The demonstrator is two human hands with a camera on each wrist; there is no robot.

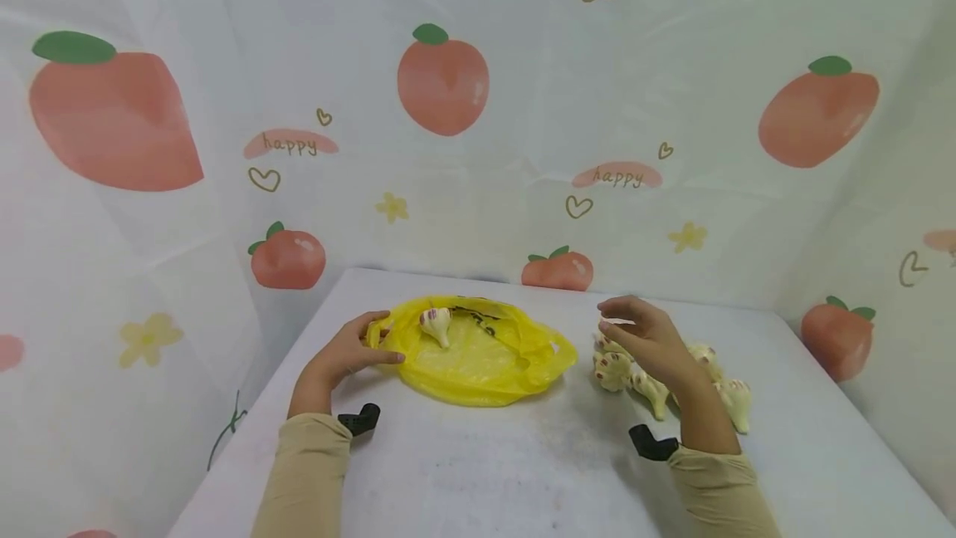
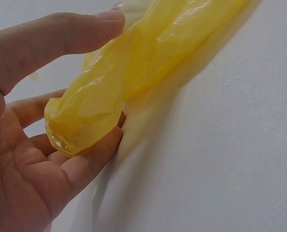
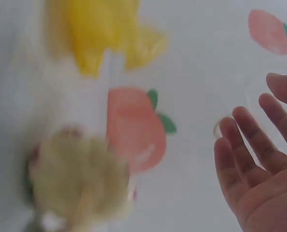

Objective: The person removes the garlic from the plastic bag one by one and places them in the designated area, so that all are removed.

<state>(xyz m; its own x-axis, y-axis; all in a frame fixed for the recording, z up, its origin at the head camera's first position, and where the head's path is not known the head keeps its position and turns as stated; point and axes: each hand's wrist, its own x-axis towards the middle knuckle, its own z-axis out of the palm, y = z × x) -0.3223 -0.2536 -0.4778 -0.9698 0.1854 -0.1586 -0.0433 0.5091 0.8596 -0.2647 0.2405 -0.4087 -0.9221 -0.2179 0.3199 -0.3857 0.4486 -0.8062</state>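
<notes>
A yellow plastic bag [image 1: 478,388] lies spread on the table with its mouth gaping upward. One whitish garlic bulb [image 1: 436,323] with purple marks sits in it toward the left. At the bag's left end is my left hand [image 1: 355,351], its thumb over the near side and the other fingers behind. In the left wrist view, the bunched end of the bag rests against loosely bent fingers [image 2: 92,157]. My right hand [image 1: 648,337] is raised above a pile of garlic bulbs [image 1: 612,370], fingers spread, holding nothing. It partly hides the pile.
More garlic bulbs [image 1: 735,401] lie to the right of my right forearm. A white cloth [image 1: 493,189] printed with peaches stands behind and beside the table [image 1: 478,471]. Black curved pieces [image 1: 653,443] show at both wrists.
</notes>
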